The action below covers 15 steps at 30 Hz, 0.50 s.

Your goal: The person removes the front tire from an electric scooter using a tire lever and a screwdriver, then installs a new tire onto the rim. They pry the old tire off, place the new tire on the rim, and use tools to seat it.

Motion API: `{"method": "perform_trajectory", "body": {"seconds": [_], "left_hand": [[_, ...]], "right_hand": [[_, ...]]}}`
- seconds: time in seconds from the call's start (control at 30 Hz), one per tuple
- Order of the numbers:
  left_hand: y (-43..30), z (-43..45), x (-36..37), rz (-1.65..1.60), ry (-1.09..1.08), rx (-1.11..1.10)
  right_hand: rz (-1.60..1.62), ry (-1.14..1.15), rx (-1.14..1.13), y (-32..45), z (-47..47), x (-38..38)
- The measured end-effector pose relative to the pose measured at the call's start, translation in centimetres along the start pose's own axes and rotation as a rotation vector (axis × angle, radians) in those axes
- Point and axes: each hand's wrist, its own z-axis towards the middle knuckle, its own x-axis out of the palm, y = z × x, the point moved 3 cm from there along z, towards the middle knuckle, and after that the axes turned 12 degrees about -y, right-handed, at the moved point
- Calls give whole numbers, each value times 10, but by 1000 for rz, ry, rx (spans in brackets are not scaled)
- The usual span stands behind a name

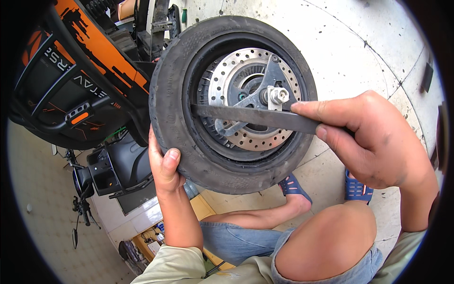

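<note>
A black scooter tire [227, 177] stands before me around a hub-motor wheel with a drilled steel brake disc [244, 140], a grey bracket and an axle nut [280, 95]. My left hand [168, 170] grips the tire's lower left edge, thumb on the sidewall. My right hand [365, 138] holds a flat dark metal tire lever [255, 117] between thumb and fingers. The lever lies across the disc, and its far tip meets the tire's inner edge at the left. Whether the tip is under the bead, I cannot tell.
At the left stands an orange and black scooter [103, 67]. Behind it is another scooter with handlebars [83, 206]. Dark metal parts and a green-handled tool [184, 16] lie beyond the tire. A wooden drawer with small items [145, 245] is at lower left. My feet in blue clogs [292, 186] rest on the tiled floor.
</note>
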Motion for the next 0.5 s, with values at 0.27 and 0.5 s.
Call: {"method": "perform_trajectory", "body": {"seconds": [0.27,0.5], "left_hand": [[0,-3,-3,7,-13,8],[-3,-3,1,3,-8,23]], "right_hand": [[104,-80,-219,-22,-6,7],[221,-113,-233,-26,-8,5]]}}
